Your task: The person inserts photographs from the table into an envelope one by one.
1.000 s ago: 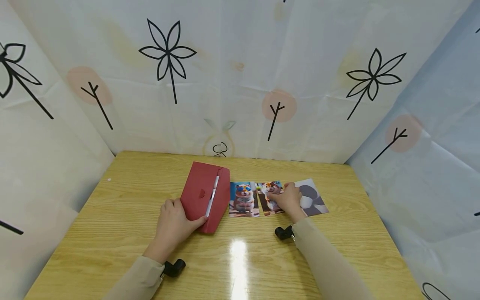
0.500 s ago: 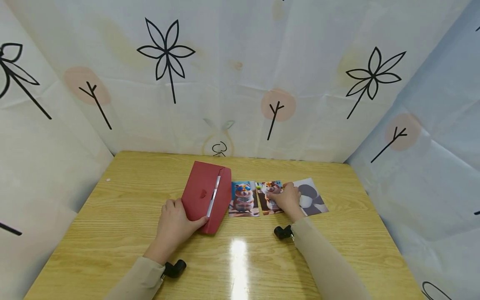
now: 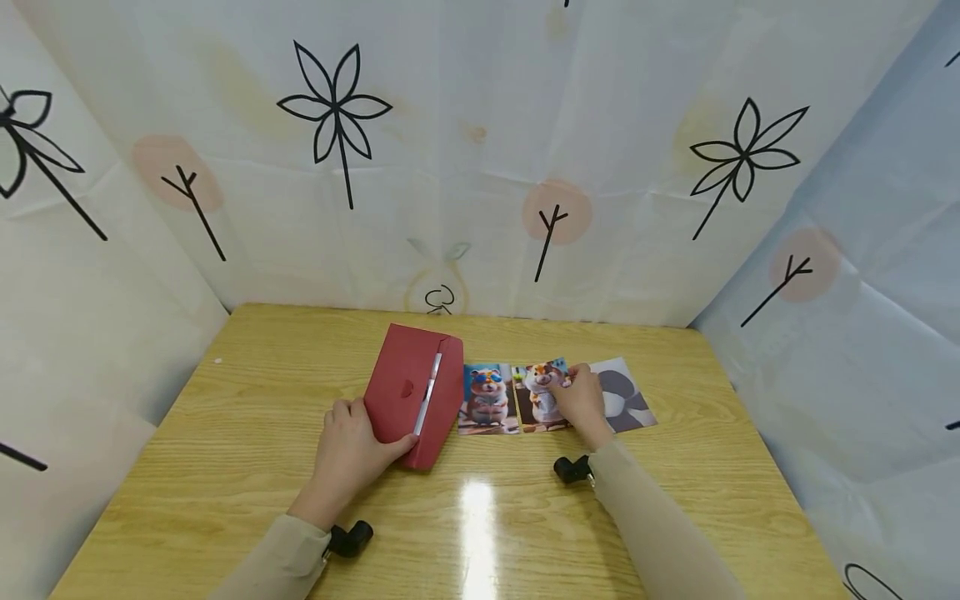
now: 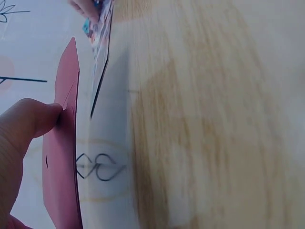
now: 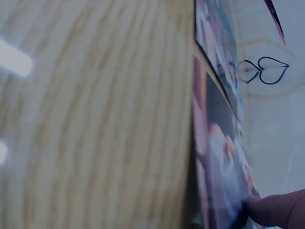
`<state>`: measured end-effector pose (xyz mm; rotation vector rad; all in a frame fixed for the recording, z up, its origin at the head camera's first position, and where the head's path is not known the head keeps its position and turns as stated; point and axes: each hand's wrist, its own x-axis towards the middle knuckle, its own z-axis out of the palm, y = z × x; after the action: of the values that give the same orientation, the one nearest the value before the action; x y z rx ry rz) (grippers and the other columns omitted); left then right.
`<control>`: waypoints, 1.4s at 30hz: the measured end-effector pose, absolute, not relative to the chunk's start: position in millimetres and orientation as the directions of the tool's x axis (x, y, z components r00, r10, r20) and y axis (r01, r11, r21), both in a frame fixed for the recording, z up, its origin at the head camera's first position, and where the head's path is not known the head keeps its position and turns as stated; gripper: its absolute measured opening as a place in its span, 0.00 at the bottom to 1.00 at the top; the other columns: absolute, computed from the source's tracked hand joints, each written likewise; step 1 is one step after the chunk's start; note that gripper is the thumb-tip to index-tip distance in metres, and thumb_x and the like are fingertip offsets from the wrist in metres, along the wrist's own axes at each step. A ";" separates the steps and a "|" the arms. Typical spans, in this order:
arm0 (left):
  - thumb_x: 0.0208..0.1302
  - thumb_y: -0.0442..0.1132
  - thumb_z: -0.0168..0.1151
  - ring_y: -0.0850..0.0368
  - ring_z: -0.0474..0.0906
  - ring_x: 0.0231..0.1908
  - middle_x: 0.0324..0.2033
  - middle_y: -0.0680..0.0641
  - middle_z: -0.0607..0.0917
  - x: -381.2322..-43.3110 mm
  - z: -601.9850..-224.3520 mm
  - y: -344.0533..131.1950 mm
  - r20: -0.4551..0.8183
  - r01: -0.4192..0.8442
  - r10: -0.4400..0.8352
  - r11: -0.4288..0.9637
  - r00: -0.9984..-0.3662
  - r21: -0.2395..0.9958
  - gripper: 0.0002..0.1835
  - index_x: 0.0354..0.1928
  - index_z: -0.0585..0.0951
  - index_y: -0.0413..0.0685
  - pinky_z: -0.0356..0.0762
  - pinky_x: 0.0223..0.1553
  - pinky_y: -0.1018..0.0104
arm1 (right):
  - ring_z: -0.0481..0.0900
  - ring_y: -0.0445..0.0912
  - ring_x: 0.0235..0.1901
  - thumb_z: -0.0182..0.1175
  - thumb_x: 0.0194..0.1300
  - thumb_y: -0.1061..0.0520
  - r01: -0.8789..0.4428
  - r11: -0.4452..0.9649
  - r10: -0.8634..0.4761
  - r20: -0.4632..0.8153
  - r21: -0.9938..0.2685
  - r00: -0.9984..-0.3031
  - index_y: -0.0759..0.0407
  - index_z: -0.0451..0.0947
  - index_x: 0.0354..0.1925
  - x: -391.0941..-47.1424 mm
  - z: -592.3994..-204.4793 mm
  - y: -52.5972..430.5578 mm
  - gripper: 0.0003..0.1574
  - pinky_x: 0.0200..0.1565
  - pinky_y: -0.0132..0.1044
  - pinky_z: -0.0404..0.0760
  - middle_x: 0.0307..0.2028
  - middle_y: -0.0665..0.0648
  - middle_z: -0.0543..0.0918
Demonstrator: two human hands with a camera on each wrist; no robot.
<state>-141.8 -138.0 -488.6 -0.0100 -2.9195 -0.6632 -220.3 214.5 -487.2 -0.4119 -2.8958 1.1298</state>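
Observation:
My left hand (image 3: 348, 450) grips the lower part of a red paper envelope (image 3: 402, 375), its thumb on the front near the opening. A white edge of something (image 3: 428, 392) shows in that opening. In the left wrist view the envelope (image 4: 62, 167) is held up off the table. My right hand (image 3: 585, 407) pinches the right side of the middle hamster picture card (image 3: 538, 404), which looks slightly lifted there. The right wrist view shows the thumb (image 5: 274, 210) on this card (image 5: 221, 167); the other fingers are mostly hidden.
Left of the middle card lies another hamster card (image 3: 487, 400) with blue sunglasses, beside the envelope. A grey-and-white card (image 3: 626, 396) lies at the right, partly behind my hand. The wooden table (image 3: 480, 508) ends at a patterned cloth backdrop (image 3: 480, 183).
My right hand has moved slightly right and its fingers have drawn together at the middle card's right side. More of the card shows, and its right side has come up. My left hand stays put.

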 end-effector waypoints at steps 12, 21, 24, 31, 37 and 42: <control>0.41 0.70 0.70 0.41 0.67 0.42 0.43 0.33 0.70 -143.2 -490.0 -136.1 0.123 0.025 -0.031 0.903 -0.992 0.429 0.55 0.52 0.68 0.24 0.73 0.37 0.50 | 0.75 0.51 0.36 0.57 0.70 0.50 0.189 0.498 0.222 -0.086 -0.846 -0.971 0.63 0.71 0.52 -215.1 -458.7 221.2 0.20 0.33 0.39 0.75 0.41 0.61 0.76; 0.42 0.72 0.69 0.41 0.66 0.42 0.43 0.33 0.70 -143.9 -490.3 -136.0 0.122 0.028 -0.026 0.905 -0.992 0.424 0.56 0.53 0.68 0.24 0.72 0.38 0.50 | 0.77 0.52 0.39 0.62 0.66 0.45 0.112 0.292 0.186 -0.059 -0.950 -0.981 0.60 0.71 0.51 -209.4 -449.8 200.2 0.25 0.44 0.51 0.76 0.42 0.61 0.78; 0.42 0.71 0.69 0.40 0.66 0.43 0.45 0.32 0.70 -142.8 -489.2 -135.6 0.106 0.019 -0.029 0.905 -0.994 0.425 0.56 0.54 0.68 0.24 0.73 0.38 0.50 | 0.76 0.50 0.39 0.62 0.66 0.44 0.076 0.291 0.171 -0.026 -0.954 -0.985 0.59 0.71 0.51 -208.1 -449.7 190.9 0.24 0.39 0.46 0.75 0.42 0.60 0.78; 0.41 0.72 0.69 0.40 0.66 0.42 0.45 0.31 0.69 -141.2 -488.6 -132.3 0.099 0.023 -0.021 0.907 -0.995 0.421 0.57 0.54 0.68 0.23 0.72 0.38 0.50 | 0.79 0.52 0.33 0.63 0.65 0.47 0.024 0.244 0.141 0.011 -0.969 -0.990 0.59 0.70 0.48 -206.5 -454.5 168.6 0.21 0.40 0.53 0.76 0.39 0.60 0.78; 0.41 0.72 0.69 0.41 0.66 0.42 0.45 0.31 0.69 -141.1 -489.9 -130.4 0.101 0.028 -0.016 0.907 -0.995 0.421 0.57 0.54 0.68 0.24 0.72 0.39 0.50 | 0.78 0.52 0.30 0.64 0.65 0.47 0.013 0.221 0.123 0.015 -0.975 -0.992 0.60 0.70 0.46 -205.3 -458.0 152.4 0.21 0.41 0.59 0.76 0.36 0.61 0.77; 0.40 0.73 0.68 0.41 0.67 0.41 0.43 0.32 0.70 -141.1 -492.6 -130.1 0.114 0.036 -0.014 0.904 -0.993 0.425 0.57 0.54 0.68 0.24 0.71 0.39 0.50 | 0.78 0.53 0.34 0.62 0.67 0.50 0.001 0.218 0.101 0.022 -0.976 -0.995 0.62 0.70 0.47 -202.1 -458.7 144.0 0.20 0.40 0.55 0.78 0.38 0.61 0.76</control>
<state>-141.1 -130.1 -492.6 -0.0173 -2.9540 -0.6629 -202.1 144.0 -458.7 -0.0994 -2.3884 1.9129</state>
